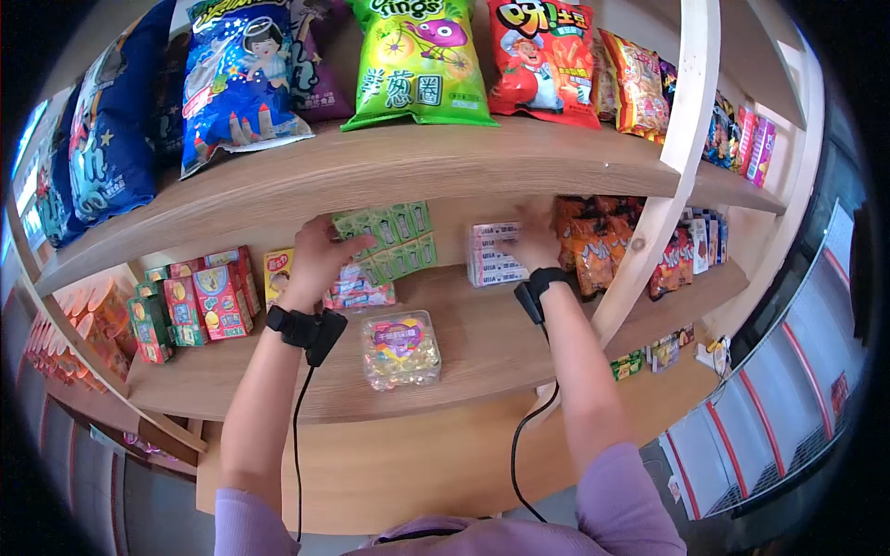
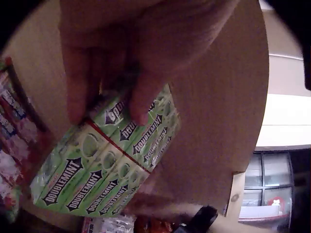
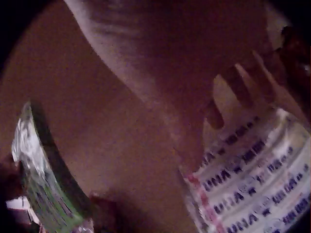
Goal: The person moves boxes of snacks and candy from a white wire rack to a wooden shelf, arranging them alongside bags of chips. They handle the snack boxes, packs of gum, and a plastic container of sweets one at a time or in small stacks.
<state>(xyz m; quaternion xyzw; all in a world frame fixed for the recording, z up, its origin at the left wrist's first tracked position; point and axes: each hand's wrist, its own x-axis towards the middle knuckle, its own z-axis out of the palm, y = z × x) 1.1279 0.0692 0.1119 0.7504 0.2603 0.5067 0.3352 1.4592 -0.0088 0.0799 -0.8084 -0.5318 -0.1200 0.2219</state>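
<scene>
A green Doublemint gum pack tilts above a pink-and-blue pack on the middle shelf. My left hand pinches its left edge; the left wrist view shows thumb and fingers on the wrapped green pack. My right hand is at a stack of white UHA packs. In the right wrist view its fingers reach over the top of the white packs; whether they grip is unclear.
A clear box of wrapped candy stands near the shelf front. Red and green boxes are at left, orange bags at right. The upper shelf overhangs both hands; a wooden post rises at right.
</scene>
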